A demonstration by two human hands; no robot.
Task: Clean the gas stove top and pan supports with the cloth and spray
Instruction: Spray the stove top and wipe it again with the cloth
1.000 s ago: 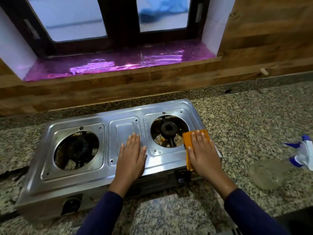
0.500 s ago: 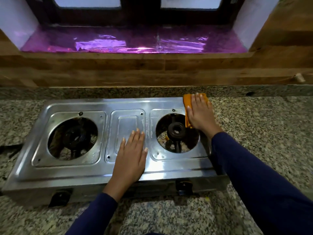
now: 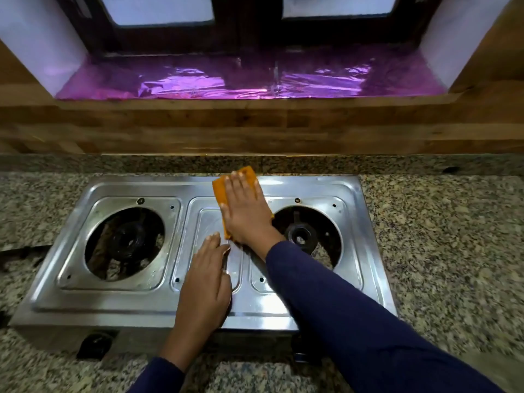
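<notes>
While the orange cloth (image 3: 237, 186) lay flat on the far middle of the steel gas stove top (image 3: 309, 303), the right hand (image 3: 246, 212) pressed down on it with an open palm and straight fingers, covering most of it. Only the cloth's far edge and left strip showed past the fingers, and a thin orange sliver ran down along the thumb side. It sat across the far part of the raised centre panel (image 3: 192, 251), between the two burner openings. The left hand (image 3: 204, 290) rested nearer on the same panel, also spread flat and gripping nothing, its fingertips just short of the right wrist and the cloth's near end. Both arms wore dark blue sleeves. The left burner opening (image 3: 124, 243) and the right burner opening (image 3: 307, 235) stood bare, with no pan supports over them. Two black knobs (image 3: 95, 343) showed on the stove's near face. The stove stood on a speckled granite counter (image 3: 442, 251), with a wooden wall and a purple-lined window sill (image 3: 246, 82) beyond it.
</notes>
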